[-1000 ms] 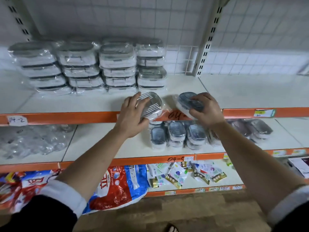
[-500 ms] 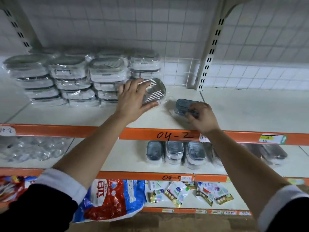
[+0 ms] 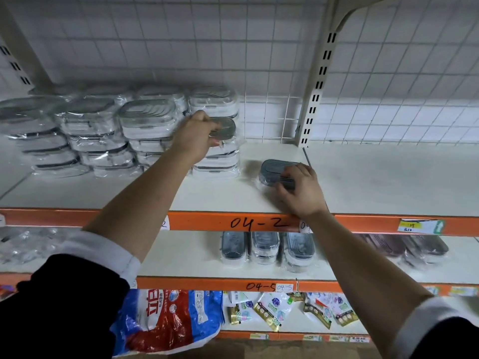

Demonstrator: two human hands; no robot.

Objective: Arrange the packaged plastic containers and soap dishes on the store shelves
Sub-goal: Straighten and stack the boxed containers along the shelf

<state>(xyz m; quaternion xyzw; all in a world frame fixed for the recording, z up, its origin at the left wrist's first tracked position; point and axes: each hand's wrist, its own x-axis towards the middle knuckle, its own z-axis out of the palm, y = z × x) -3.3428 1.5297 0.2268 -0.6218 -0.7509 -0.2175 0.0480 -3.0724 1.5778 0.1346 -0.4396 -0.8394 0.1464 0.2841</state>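
Just left of frame centre the left hand [image 3: 195, 137] curls its fingers round a wrapped soap dish [image 3: 225, 128] held against the rightmost container stack [image 3: 215, 161], while right of centre the right hand [image 3: 302, 191] grips a grey soap dish [image 3: 273, 169] lying on the top shelf [image 3: 383, 177]

Detergent bag [image 3: 166, 320], small sachets [image 3: 269, 310], price label [image 3: 420, 226].

"04-2" is handwritten in black on the orange edge of the upper shelf [image 3: 207, 221]. The lower shelf [image 3: 181, 283] edge carries "04-5" in the same hand, and a small white tag [image 3: 284, 288] on it repeats "04-5". The bag [image 3: 160, 317] below shows large white "立白". The yellow price tag [image 3: 420, 226] is unreadable.
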